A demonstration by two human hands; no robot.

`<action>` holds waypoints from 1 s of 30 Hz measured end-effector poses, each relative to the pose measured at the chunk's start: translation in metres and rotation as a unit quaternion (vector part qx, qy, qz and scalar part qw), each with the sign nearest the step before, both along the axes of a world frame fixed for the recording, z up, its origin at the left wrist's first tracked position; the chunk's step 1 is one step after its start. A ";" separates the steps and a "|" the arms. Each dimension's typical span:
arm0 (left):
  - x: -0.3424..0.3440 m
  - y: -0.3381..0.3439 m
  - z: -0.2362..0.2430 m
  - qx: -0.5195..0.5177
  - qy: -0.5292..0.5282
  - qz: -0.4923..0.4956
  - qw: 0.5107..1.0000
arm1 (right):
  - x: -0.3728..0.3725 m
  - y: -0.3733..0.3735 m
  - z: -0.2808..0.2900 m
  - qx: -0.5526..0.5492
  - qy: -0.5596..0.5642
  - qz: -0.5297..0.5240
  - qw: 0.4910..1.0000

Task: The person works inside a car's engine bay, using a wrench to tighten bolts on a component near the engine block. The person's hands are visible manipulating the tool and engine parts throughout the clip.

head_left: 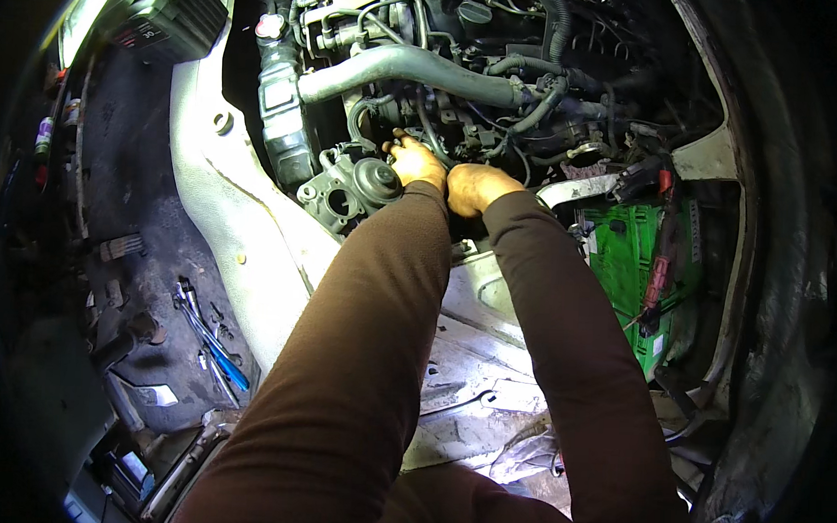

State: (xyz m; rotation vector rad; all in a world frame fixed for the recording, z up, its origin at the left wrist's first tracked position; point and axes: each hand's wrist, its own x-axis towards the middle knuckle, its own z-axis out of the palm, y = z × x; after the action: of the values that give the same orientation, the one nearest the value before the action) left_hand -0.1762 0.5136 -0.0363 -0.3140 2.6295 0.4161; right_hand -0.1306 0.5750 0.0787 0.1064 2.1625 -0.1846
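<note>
Both of my arms, in brown sleeves, reach down into the engine bay. My left hand is closed with its fingers bent, beside a metal housing that carries a round black cap and has a round opening. Whatever lies in those fingers is too hidden to make out. Close by on the right, my right hand is curled, knuckles up, its fingertips out of sight among the engine parts. A thin hose runs down close to both hands. Above them crosses a thick grey pipe.
Left of the bay stand a radiator tank and a pale body panel. A green battery with a red-handled clamp sits at right. Tools, including a blue-handled one, lie on the floor. A dark container stands at upper left.
</note>
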 end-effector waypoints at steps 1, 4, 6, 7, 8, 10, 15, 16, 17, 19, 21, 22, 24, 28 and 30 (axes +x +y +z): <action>0.001 -0.001 0.007 0.007 -0.029 0.000 1.000 | 0.001 0.000 -0.008 -0.035 -0.009 0.087 0.996; -0.001 -0.006 0.008 0.028 -0.027 0.013 0.999 | 0.003 -0.003 -0.009 -0.018 -0.042 0.000 0.999; -0.001 -0.006 0.008 0.039 -0.027 0.014 0.999 | 0.003 0.000 -0.019 -0.025 -0.036 0.013 0.999; 0.000 -0.001 0.008 0.048 -0.028 0.010 0.998 | 0.005 0.010 -0.044 -0.028 -0.029 0.013 0.999; 0.000 0.003 0.008 0.056 -0.029 0.008 0.998 | 0.006 0.017 -0.057 -0.030 -0.022 0.014 0.999; 0.000 0.003 0.003 0.038 -0.040 -0.019 0.998 | 0.007 0.013 -0.052 -0.034 -0.035 0.028 0.998; -0.020 -0.011 -0.052 -0.174 -0.092 -0.356 0.913 | 0.000 -0.006 -0.031 -0.041 -0.002 0.044 0.998; -0.014 0.000 -0.027 -0.208 -0.094 -0.476 0.849 | 0.004 0.006 -0.039 -0.031 -0.011 0.035 0.999; -0.017 -0.008 -0.031 -0.186 -0.073 -0.427 0.882 | 0.001 0.001 -0.042 -0.032 -0.011 0.046 0.998; -0.012 -0.005 -0.006 -0.167 -0.061 -0.450 0.875 | 0.003 0.006 -0.051 -0.041 -0.007 0.058 0.997; -0.008 0.003 0.001 -0.163 -0.051 -0.464 0.869 | 0.006 0.014 -0.061 -0.045 -0.005 0.061 0.997; -0.007 0.004 0.002 -0.163 -0.047 -0.469 0.867 | 0.006 0.016 -0.067 -0.046 -0.004 0.062 0.997; -0.019 -0.004 -0.048 -0.124 -0.004 -0.388 0.913 | 0.001 0.007 -0.062 -0.035 0.001 0.057 0.998; -0.029 -0.026 -0.092 -0.139 0.055 -0.311 0.939 | -0.008 -0.016 -0.050 -0.029 0.003 -0.007 1.000; -0.025 -0.026 -0.083 -0.137 0.046 -0.324 0.935 | -0.006 -0.016 -0.052 -0.032 -0.007 -0.030 0.999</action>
State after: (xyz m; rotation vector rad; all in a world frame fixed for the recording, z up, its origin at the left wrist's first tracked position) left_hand -0.2014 0.4879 -0.1196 0.4983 2.6815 -0.1633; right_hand -0.1363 0.5593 0.0262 0.1354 2.1382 -0.2850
